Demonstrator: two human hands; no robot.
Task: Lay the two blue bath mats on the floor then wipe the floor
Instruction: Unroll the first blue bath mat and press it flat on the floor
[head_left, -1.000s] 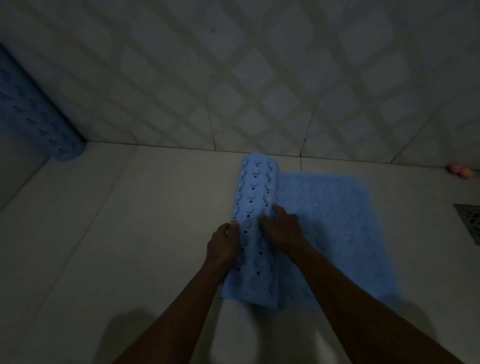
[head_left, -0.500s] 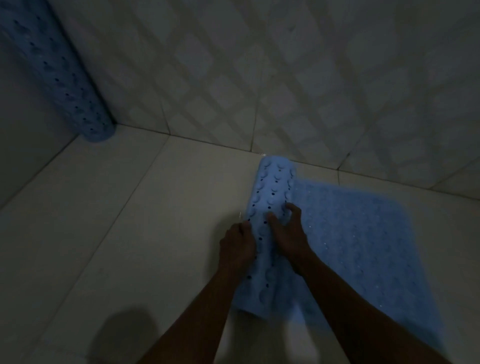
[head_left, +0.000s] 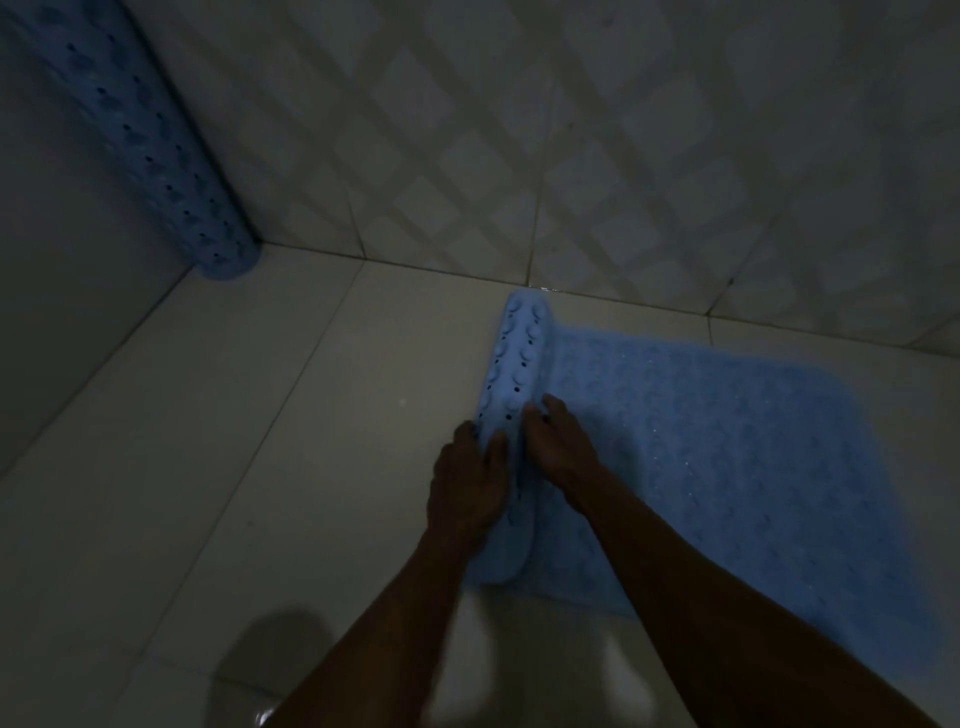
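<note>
A blue bath mat (head_left: 727, 447) lies partly unrolled on the pale floor tiles, its flat part spreading to the right. The rolled part (head_left: 519, 353) shows suction cups and holes and runs from the wall towards me. My left hand (head_left: 467, 483) grips the roll's left side, thumb on top. My right hand (head_left: 563, 441) presses on the roll's right side where it meets the flat part. A second blue mat (head_left: 156, 156), still rolled, stands upright in the far left corner.
A tiled wall (head_left: 571, 156) with a diamond pattern rises right behind the mat's far end. A plain wall (head_left: 62, 260) closes the left side. Bare floor tiles (head_left: 260, 441) stretch between the roll and the corner. The room is dim.
The roll has moved left and grown thinner, and more flat mat lies to its right. Both hands moved with it. The view turned left, so the drain and the pink things are out of view.
</note>
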